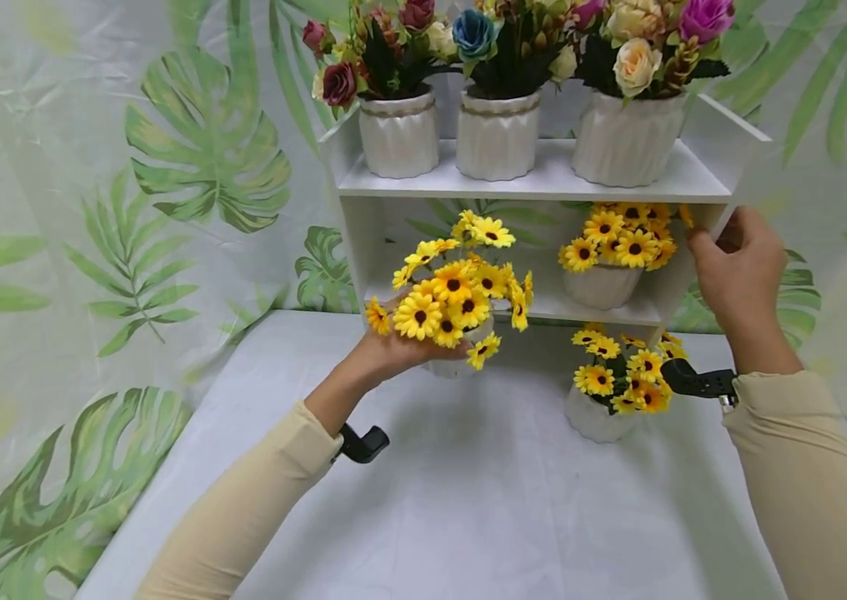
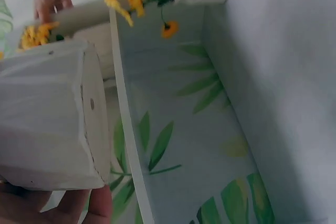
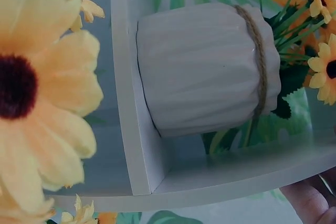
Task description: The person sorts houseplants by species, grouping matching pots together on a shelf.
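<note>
My left hand grips a white flowerpot of artificial yellow daisies, in front of the lower tier of a white two-tier shelf. The left wrist view shows this pot's side and base, with fingers against it. My right hand pinches the front edge of the shelf's right side panel. Just inside that panel, a second daisy pot with twine round its rim stands on the lower board. Part of the right hand's fingers is hidden behind the panel.
Three white pots of mixed artificial roses stand on the upper board. Another daisy pot sits on the white-covered table, below the shelf's right end. A leaf-printed cloth hangs behind.
</note>
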`<action>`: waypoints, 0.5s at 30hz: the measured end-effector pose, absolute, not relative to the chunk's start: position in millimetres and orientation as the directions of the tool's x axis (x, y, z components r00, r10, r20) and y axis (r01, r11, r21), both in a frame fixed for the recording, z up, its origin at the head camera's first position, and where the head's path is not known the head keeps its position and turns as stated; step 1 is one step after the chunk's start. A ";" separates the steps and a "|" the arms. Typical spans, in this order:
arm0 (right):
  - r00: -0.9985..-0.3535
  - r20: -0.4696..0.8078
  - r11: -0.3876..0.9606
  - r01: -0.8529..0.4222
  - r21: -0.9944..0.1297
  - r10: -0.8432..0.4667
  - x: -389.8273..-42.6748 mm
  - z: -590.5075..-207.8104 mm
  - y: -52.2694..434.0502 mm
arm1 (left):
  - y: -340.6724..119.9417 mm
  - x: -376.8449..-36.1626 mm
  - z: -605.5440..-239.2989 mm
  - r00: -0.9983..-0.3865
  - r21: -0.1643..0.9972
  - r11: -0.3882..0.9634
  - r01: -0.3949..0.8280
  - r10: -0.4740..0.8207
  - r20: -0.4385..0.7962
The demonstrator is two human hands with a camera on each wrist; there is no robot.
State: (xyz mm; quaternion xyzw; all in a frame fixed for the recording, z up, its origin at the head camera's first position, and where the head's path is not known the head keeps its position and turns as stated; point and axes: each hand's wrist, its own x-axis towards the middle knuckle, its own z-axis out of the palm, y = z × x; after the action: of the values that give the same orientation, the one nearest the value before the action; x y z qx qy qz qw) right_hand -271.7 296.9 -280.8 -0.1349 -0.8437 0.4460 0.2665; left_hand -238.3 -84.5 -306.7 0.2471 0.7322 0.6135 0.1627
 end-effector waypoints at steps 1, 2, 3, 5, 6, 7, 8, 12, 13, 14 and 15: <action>-0.821 0.330 0.568 -0.008 -0.823 0.466 -271.9 -280.7 297.3 | -79.9 -243.9 -304.4 -0.835 0.973 0.152 0.174 0.547 0.064; -0.820 0.331 0.570 -0.007 -0.821 0.466 -272.1 -280.6 297.5 | -75.7 -249.6 -302.6 -0.845 0.968 0.171 0.185 0.530 0.068; -0.820 0.332 0.573 -0.006 -0.819 0.466 -272.2 -280.5 297.8 | -71.1 -255.9 -301.1 -0.862 0.907 0.296 0.300 0.492 0.124; -0.820 0.333 0.579 -0.002 -0.816 0.466 -272.5 -280.5 298.1 | -63.2 -266.7 -298.0 -0.876 0.883 0.339 0.325 0.459 0.147; -0.820 0.333 0.580 -0.001 -0.814 0.465 -272.7 -280.6 298.1 | -59.7 -271.5 -296.6 -0.881 0.879 0.347 0.327 0.447 0.151; -0.820 0.334 0.582 -0.002 -0.813 0.465 -272.8 -280.7 298.0 | -56.7 -276.0 -295.4 -0.891 0.875 0.364 0.318 0.429 0.145; -0.820 0.335 0.584 -0.001 -0.811 0.464 -272.8 -280.8 297.8 | -53.8 -280.5 -294.4 -0.895 0.878 0.365 0.309 0.424 0.138; -0.820 0.340 0.589 -0.004 -0.808 0.460 -272.1 -280.9 297.7 | -44.4 -294.9 -292.2 -0.916 0.888 0.393 0.239 0.394 0.072; -0.819 0.342 0.590 -0.005 -0.807 0.460 -271.9 -281.0 297.8 | -42.3 -298.2 -292.2 -0.920 0.890 0.395 0.230 0.386 0.066; -0.820 0.342 0.591 -0.006 -0.806 0.459 -271.7 -281.0 298.1 | -40.4 -301.0 -292.2 -0.922 0.892 0.392 0.228 0.381 0.068; -0.820 0.343 0.591 -0.007 -0.806 0.459 -271.5 -281.0 298.4 | -38.7 -303.4 -292.5 -0.927 0.893 0.390 0.225 0.367 0.073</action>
State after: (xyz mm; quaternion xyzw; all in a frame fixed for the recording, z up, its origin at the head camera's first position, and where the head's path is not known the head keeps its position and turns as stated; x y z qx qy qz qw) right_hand -271.5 298.4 -281.0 -0.1328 -0.8503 0.4322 0.2693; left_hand -303.4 -38.7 -292.5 0.1782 0.8309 0.5226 0.0679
